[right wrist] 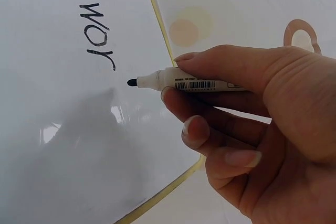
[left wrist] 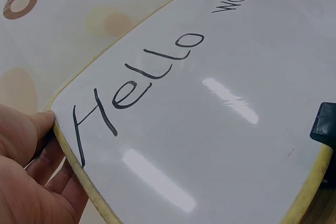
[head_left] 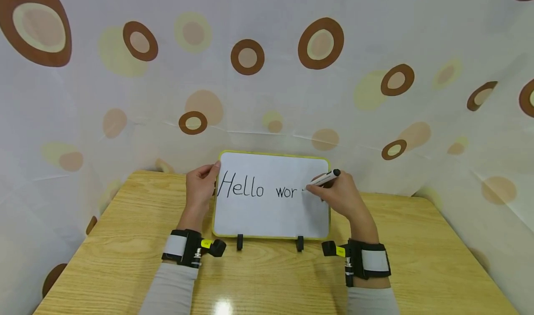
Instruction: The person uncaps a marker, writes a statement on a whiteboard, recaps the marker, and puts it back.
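A small whiteboard [head_left: 267, 217] with a yellow rim leans back on the table, with "Hello wor" written on it in black. My left hand [head_left: 200, 185] grips its left edge, the thumb on the front and the fingers behind, as the left wrist view [left wrist: 37, 177] also shows. In my right hand [head_left: 340, 194] a white marker [right wrist: 197, 81] is pinched between thumb and fingers. Its black tip [right wrist: 132, 82] points at the board just past the "r"; whether it touches the surface I cannot tell. The marker's black rear end [head_left: 336, 172] points up and right.
Two black feet [head_left: 239, 242] hold the board's lower edge on the wooden table [head_left: 267, 278]. Behind it hangs a pale curtain [head_left: 275, 97] with brown and yellow circles. Each wrist wears a black strap with a small camera [head_left: 217, 247].
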Demonstrator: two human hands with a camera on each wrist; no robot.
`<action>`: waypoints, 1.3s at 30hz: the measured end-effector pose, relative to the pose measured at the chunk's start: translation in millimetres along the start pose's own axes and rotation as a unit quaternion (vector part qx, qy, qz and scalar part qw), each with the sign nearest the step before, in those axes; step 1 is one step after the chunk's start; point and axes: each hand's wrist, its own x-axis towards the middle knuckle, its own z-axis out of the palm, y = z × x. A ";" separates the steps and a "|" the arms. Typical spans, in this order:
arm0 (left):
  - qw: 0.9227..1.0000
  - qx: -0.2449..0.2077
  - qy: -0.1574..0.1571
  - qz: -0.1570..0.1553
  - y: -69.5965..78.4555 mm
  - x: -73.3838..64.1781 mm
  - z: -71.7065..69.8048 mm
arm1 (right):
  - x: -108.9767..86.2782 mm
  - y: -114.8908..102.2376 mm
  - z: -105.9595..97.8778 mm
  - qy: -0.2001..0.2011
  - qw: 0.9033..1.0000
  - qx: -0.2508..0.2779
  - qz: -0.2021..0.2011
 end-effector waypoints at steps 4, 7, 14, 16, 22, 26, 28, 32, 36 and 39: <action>1.000 0.000 -0.002 0.000 -0.2 0.2 -0.5 | 0.2 -0.5 1.1 0.001 1.000 0.006 -0.002; 1.000 -0.001 -0.003 0.000 -0.1 0.3 -0.8 | 0.3 -1.0 1.9 0.002 1.000 0.006 -0.006; 1.000 -0.002 -0.004 0.002 0.1 0.5 -0.3 | 2.0 -1.7 3.4 0.017 0.999 0.013 -0.028; 1.000 -0.001 -0.005 0.003 0.3 0.6 -0.1 | 2.7 -1.8 4.1 0.026 0.999 0.018 -0.034; 1.000 0.001 -0.002 0.005 -0.5 1.0 0.5 | 3.7 -1.7 6.5 0.043 0.998 0.024 -0.040; 1.000 0.000 0.001 0.005 -0.8 0.9 0.7 | 3.9 -2.1 7.7 0.047 0.998 0.024 -0.038; 1.000 0.000 0.002 0.004 -0.6 0.6 0.8 | 4.0 -2.1 8.4 0.047 0.998 0.026 -0.036; 1.000 0.000 0.002 0.003 -0.7 0.6 1.0 | 4.4 -2.7 9.7 0.047 0.998 0.035 -0.034; 1.000 0.002 0.000 0.003 -1.6 0.8 0.3 | 4.2 -4.4 9.8 0.051 0.997 0.037 -0.041; 1.000 0.000 0.000 0.005 -1.8 0.8 -0.1 | 4.1 -5.4 9.8 0.054 0.997 0.036 -0.045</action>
